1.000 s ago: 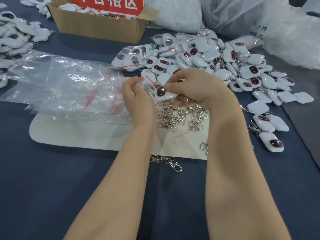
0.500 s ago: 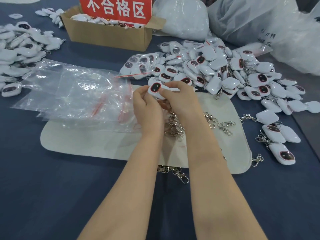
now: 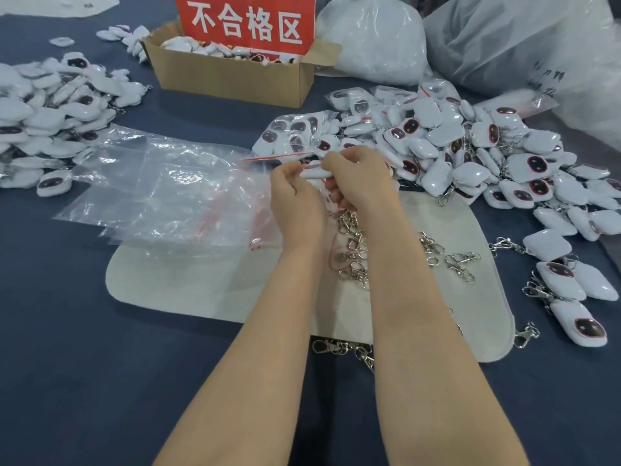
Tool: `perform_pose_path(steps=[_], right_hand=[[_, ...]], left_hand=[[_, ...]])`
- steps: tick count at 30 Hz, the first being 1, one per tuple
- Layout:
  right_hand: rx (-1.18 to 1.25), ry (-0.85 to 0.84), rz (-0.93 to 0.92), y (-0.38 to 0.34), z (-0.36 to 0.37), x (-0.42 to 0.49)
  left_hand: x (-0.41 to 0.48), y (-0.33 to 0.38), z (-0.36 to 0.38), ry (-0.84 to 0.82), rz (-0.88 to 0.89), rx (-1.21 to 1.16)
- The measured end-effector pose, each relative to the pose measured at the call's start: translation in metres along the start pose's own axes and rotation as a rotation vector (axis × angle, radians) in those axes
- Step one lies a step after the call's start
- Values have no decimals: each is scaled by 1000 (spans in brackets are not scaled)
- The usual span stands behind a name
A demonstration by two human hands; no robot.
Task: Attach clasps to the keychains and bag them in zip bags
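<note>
Pinched at its left end by the left hand [image 3: 295, 196] and wrapped at its right end by the curled fingers of the right hand [image 3: 359, 176]: one white keychain [image 3: 314, 172], over the far edge of the pale mat [image 3: 201, 290]. On the mat, under the wrists, a tangle of metal clasps [image 3: 356, 253]. Overlapping the mat's left end, a stack of clear zip bags [image 3: 168, 193]. Beyond the mat's far right corner, the right heap of keychains [image 3: 470, 146]; well left of the mat, the left heap of keychains [image 3: 50, 112]. Behind the mat, a cardboard box [image 3: 235, 79] with a red sign [image 3: 248, 25], and white plastic sacks [image 3: 373, 38]. Beneath the mat, a dark blue counter [image 3: 84, 364].
</note>
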State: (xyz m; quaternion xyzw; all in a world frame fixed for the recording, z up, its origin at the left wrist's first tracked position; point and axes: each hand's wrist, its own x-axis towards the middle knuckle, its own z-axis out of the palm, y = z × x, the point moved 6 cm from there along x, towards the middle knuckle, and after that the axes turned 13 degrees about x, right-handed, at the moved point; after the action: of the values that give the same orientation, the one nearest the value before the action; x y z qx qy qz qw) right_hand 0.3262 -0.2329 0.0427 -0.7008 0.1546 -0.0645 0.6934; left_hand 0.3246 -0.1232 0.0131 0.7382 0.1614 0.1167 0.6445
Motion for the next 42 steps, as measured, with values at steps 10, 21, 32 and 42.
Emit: perform_pose_path(steps=[10, 21, 32, 42], right_hand=[[179, -377, -142, -47, 93, 55], [-92, 125, -150, -23, 25, 51], [-682, 140, -161, -16, -23, 18], [-855, -6, -148, 19, -15, 0]], left_hand=[[13, 0, 3, -56, 12, 31], [14, 0, 6, -38, 48, -7], [-4, -1, 3, -75, 46, 66], [-21, -3, -1, -91, 110, 131]])
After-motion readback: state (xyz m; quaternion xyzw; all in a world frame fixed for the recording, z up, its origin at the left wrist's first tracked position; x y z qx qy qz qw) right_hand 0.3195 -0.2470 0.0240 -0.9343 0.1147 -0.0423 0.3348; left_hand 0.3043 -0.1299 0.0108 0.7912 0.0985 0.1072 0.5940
